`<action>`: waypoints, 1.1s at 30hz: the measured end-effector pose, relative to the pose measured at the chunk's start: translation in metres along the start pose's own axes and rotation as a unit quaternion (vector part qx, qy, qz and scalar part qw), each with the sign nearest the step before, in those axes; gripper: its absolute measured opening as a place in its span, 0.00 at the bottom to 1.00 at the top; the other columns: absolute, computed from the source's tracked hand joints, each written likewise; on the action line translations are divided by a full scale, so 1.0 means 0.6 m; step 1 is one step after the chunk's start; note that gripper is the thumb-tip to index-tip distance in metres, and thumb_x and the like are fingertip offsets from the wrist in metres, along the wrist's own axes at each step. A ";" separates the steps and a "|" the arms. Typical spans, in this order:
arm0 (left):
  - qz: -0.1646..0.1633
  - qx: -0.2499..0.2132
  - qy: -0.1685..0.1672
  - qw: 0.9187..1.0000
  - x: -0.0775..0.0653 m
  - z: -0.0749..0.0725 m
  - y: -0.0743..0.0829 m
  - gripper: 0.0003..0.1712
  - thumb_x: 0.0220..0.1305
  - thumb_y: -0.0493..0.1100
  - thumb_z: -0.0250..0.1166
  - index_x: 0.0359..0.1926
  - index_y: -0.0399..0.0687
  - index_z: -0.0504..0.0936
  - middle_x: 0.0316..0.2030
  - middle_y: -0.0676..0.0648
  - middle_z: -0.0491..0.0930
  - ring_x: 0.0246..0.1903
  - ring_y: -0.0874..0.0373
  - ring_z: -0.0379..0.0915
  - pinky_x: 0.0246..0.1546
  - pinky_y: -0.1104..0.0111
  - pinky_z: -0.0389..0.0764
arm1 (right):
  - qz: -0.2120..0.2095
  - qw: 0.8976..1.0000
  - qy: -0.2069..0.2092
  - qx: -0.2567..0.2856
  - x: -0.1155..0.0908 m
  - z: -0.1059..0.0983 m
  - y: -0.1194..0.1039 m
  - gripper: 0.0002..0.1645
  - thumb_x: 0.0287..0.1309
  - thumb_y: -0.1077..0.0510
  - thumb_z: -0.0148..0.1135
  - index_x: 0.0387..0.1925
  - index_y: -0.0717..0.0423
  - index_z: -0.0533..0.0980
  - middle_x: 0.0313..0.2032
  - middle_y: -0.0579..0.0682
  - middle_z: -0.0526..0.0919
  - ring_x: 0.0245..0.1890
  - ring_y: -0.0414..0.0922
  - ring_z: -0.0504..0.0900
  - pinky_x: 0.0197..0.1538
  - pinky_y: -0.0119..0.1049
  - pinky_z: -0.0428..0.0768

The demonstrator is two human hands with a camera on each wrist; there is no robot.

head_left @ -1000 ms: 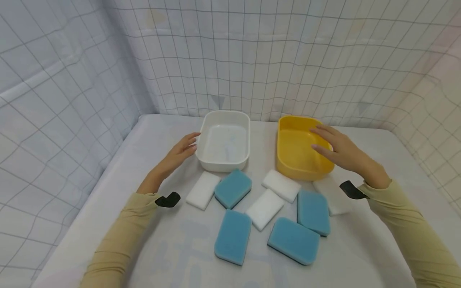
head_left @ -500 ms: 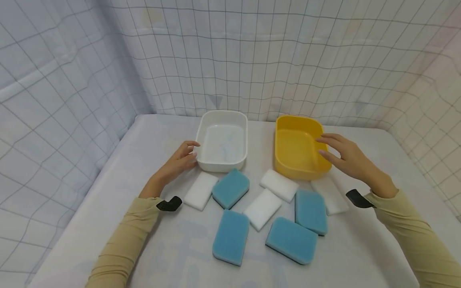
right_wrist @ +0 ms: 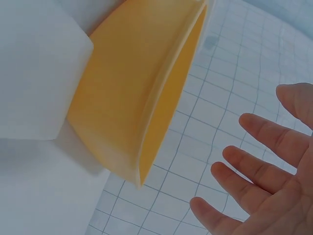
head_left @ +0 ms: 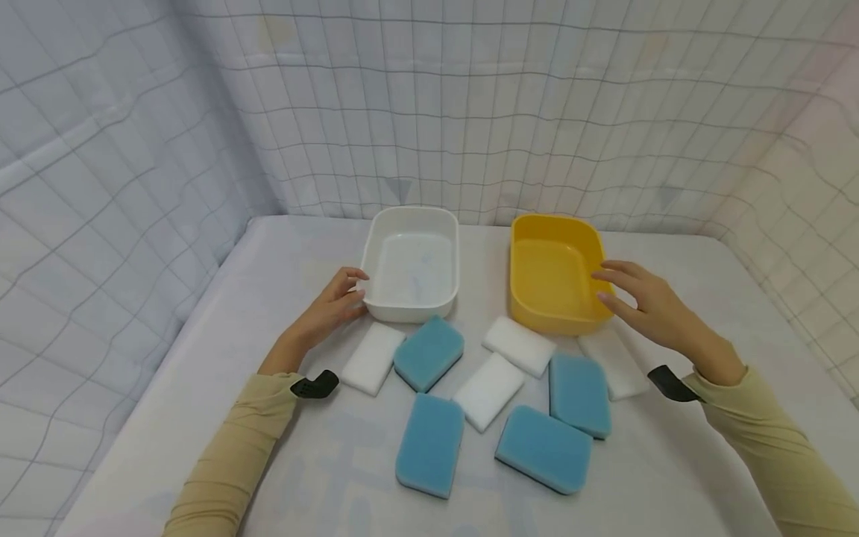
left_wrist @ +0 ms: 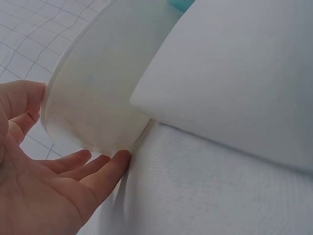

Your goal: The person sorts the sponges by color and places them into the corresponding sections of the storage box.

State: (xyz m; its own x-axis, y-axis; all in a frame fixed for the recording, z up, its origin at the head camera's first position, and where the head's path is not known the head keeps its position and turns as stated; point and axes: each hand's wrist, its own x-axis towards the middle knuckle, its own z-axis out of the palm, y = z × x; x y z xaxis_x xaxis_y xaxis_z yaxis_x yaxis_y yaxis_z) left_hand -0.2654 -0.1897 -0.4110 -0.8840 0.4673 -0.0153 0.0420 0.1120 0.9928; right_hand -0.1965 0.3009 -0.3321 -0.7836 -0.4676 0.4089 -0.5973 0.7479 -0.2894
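Observation:
In the head view my left hand (head_left: 327, 307) is at the left side of a white plastic tub (head_left: 377, 253). The left wrist view shows its fingertips (left_wrist: 120, 159) touching the tub's outer wall, and the thumb lies at the rim. My right hand (head_left: 647, 302) hovers by the right rim of a yellow plastic tub (head_left: 562, 325). In the right wrist view its fingers are spread, apart from the tub, with nothing held. In front of the tubs lie several blue sponges (head_left: 429, 444) with dark undersides and several white sponges (head_left: 488, 391).
A white cloth covers the table (head_left: 322, 462). White grid-patterned curtains (head_left: 429, 112) stand behind and at both sides. One white sponge (head_left: 614, 365) lies partly beside a blue one (head_left: 580, 394) near my right wrist. A black wrist strap (head_left: 315, 384) sits on each sleeve.
Both hands have drawn slightly nearer to me along the tubs' outer sides. The left fingers have come in close to the white tub. The sponges and tubs stay in place.

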 end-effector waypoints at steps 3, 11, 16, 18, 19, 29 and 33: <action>-0.002 0.010 0.007 1.000 0.000 0.005 -0.003 0.13 0.72 0.47 0.48 0.54 0.57 0.58 0.66 0.36 0.51 0.65 0.43 0.55 0.68 0.47 0.56 | -0.007 1.000 0.011 0.000 -0.013 0.005 0.000 0.21 0.56 0.64 0.61 0.53 0.63 0.74 0.56 0.65 0.73 0.55 0.63 0.72 0.51 0.60 0.71; -0.020 0.011 0.015 1.000 -0.006 0.010 -0.012 0.14 0.71 0.49 0.49 0.53 0.58 0.58 0.61 0.38 0.56 0.63 0.49 0.58 0.68 0.51 0.58 | -0.005 1.000 0.018 -0.001 -0.049 0.013 -0.004 0.23 0.55 0.65 0.62 0.54 0.61 0.73 0.56 0.62 0.74 0.55 0.58 0.73 0.60 0.12 0.57; -0.014 0.005 0.014 1.000 -0.002 0.013 -0.004 0.14 0.71 0.50 0.50 0.53 0.59 0.58 0.62 0.35 0.54 0.66 0.44 0.55 0.68 0.50 0.56 | -0.005 1.000 0.019 0.005 -0.068 0.013 -0.010 0.25 0.55 0.66 0.62 0.56 0.60 0.72 0.56 0.61 0.74 0.54 0.58 0.72 0.58 0.06 0.50; -0.016 0.005 0.014 1.000 0.000 0.013 -0.001 0.14 0.71 0.50 0.50 0.53 0.59 0.58 0.62 0.35 0.54 0.66 0.44 0.54 0.68 0.50 0.56 | -0.001 1.000 0.017 0.005 -0.074 0.013 -0.011 0.26 0.55 0.66 0.62 0.57 0.59 0.72 0.56 0.61 0.73 0.54 0.58 0.72 0.58 0.06 0.50; -0.018 0.006 0.014 1.000 -0.001 0.013 -0.001 0.15 0.71 0.50 0.50 0.53 0.58 0.57 0.62 0.35 0.54 0.66 0.44 0.54 0.69 0.50 0.56 | 0.002 1.000 0.015 0.005 -0.077 0.013 -0.012 0.26 0.55 0.66 0.62 0.57 0.59 0.71 0.56 0.61 0.73 0.55 0.58 0.72 0.58 0.06 0.50; -0.019 0.004 0.012 1.000 0.002 0.010 -0.006 0.16 0.71 0.52 0.49 0.54 0.58 0.56 0.62 0.39 0.55 0.65 0.47 0.55 0.69 0.51 0.56 | 0.011 1.000 0.009 -0.009 -0.104 0.019 -0.017 0.30 0.52 0.65 0.65 0.58 0.57 0.71 0.57 0.60 0.73 0.55 0.56 0.72 0.58 0.06 0.49; -0.021 0.018 0.016 0.999 -0.001 0.010 -0.009 0.17 0.71 0.52 0.49 0.55 0.58 0.57 0.61 0.40 0.56 0.63 0.51 0.58 0.67 0.58 0.61 | 0.012 1.000 0.004 -0.010 -0.121 0.028 -0.018 0.30 0.51 0.65 0.66 0.58 0.56 0.71 0.56 0.59 0.74 0.54 0.56 0.72 0.57 0.06 0.50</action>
State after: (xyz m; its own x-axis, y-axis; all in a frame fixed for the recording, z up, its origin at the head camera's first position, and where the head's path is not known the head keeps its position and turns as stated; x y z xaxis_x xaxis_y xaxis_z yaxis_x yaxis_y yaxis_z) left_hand -0.2623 -0.1854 -0.4172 -0.8994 0.4338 -0.0535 0.0195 0.1622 0.9866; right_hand -0.1362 0.3189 -0.3729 -0.7965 -0.4460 0.4082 -0.5746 0.7685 -0.2815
